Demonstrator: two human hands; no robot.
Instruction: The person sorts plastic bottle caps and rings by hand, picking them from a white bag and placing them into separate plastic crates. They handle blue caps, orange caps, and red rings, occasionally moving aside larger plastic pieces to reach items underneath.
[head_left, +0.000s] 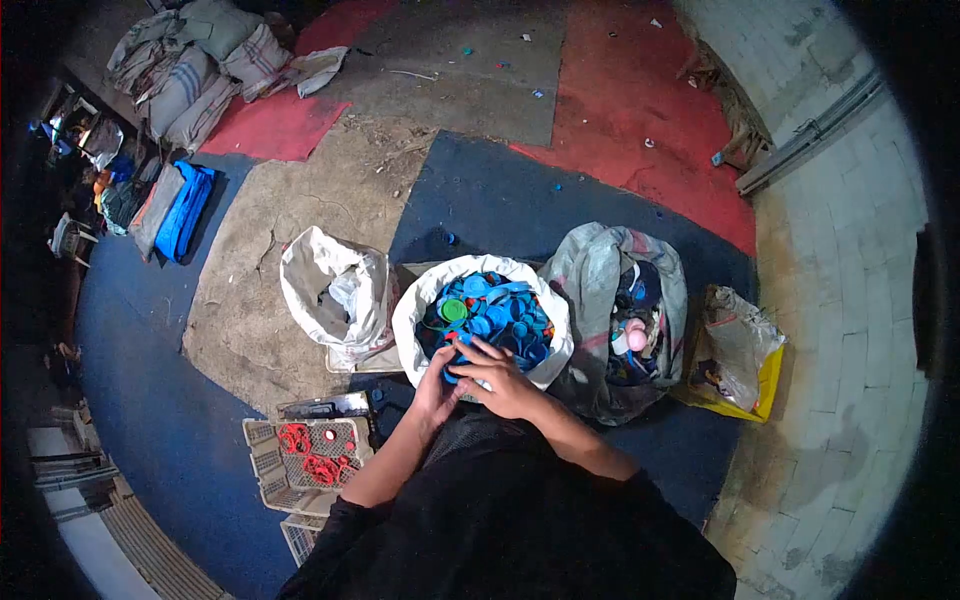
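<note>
Black shirt (pixel 560 500) fills the lower foreground, its two bare forearms converging on the near rim of the middle sack (pixel 560 348). Left hand (pixel 433 390) and right hand (pixel 503 384) meet over this rim, fingers partly bent; the right hand's fingers reach across toward the left's, neither hand widely spread. Blue shows between them, but whether either pinches a cap cannot be told. Caps (pixel 505 303) lie heaped inside the middle sack: smooth, round, shallow plastic, mostly blue, with one larger green cap (pixel 454 309) at the left. Sacks are of creased woven sheeting, the middle one white with a rolled rim, the right sack (pixel 578 285) grey. Beige lattice forms the crate (pixel 262 455), which holds red rings (pixel 324 470). Caps face various ways, sharing no common axis; the sack's mouth opens upward, slightly longer from left to right.
</note>
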